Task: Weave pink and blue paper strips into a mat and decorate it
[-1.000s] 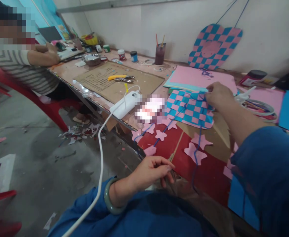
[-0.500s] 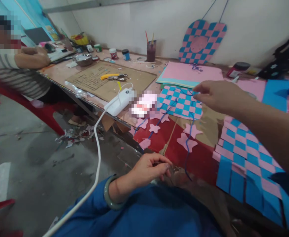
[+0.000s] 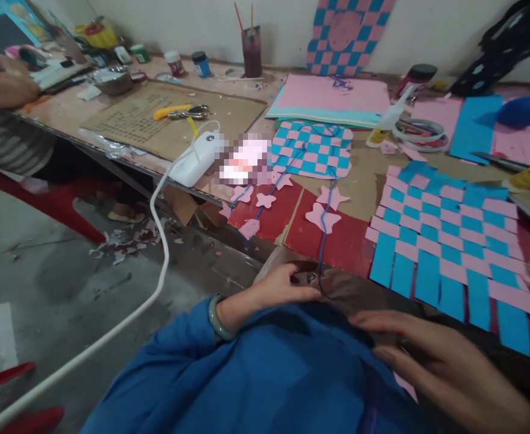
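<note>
My left hand [image 3: 283,288] is low at the table edge, thumb and fingers apart, nothing seen in it, near the end of a blue string [image 3: 322,241]. At the lower right, over my lap, is my right hand [image 3: 432,361], fingers apart and slightly blurred, with a pink paper piece [image 3: 406,386] partly showing beneath it. A small pink-and-blue woven paper [image 3: 312,149] lies on the table, its strings running over pink star and butterfly cutouts [image 3: 322,218]. Farther right lies a larger woven paper [image 3: 450,226] with loose blue strips at its front edge.
Pink and blue sheets [image 3: 332,99] are stacked behind. A glue bottle [image 3: 389,123], tape rings [image 3: 421,134], yellow-handled pliers [image 3: 181,112] and a white power bank [image 3: 198,160] with a cable lie on the table. A person's arm [image 3: 5,84] rests at far left.
My right hand has moved from over the small woven paper down to my lap, uncovering the glue bottle and larger woven paper. My left hand's fingers have spread. The view has shifted downward and right.
</note>
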`<state>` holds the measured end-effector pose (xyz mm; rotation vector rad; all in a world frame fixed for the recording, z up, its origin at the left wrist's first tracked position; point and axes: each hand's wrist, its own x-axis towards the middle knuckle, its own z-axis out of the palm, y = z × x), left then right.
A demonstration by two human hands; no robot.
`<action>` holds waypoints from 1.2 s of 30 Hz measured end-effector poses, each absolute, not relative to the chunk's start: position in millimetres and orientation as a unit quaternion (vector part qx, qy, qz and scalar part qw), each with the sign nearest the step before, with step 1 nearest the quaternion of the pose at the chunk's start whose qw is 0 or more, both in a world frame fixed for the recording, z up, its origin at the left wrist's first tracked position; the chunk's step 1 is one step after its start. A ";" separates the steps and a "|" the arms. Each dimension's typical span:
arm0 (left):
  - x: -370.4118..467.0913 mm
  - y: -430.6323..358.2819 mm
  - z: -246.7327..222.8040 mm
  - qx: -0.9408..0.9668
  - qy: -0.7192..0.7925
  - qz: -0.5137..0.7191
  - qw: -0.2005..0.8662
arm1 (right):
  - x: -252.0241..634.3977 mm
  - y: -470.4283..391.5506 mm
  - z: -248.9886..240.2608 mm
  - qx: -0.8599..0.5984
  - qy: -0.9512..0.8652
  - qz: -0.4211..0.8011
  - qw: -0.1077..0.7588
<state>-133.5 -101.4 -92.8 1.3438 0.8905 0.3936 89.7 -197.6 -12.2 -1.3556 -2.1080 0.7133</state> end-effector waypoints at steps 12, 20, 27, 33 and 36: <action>-111.6 -114.2 -93.7 0.495 0.389 0.259 0.733 | 59.9 -171.4 -108.0 -0.630 -0.523 0.408 0.404; -122.0 -119.8 -80.5 0.452 0.416 0.278 0.738 | 45.9 -169.7 -95.8 -0.604 -0.534 0.395 0.441; -121.3 -118.0 -71.5 0.475 0.409 0.227 0.745 | 47.5 -172.4 -94.4 -0.582 -0.536 0.392 0.469; -120.2 -118.3 -70.8 0.452 0.427 0.256 0.740 | 49.3 -176.0 -110.1 -0.613 -0.537 0.359 0.456; -118.4 -119.4 -66.4 0.417 0.437 0.296 0.740 | 52.9 -180.0 -107.2 -0.554 -0.634 0.264 0.471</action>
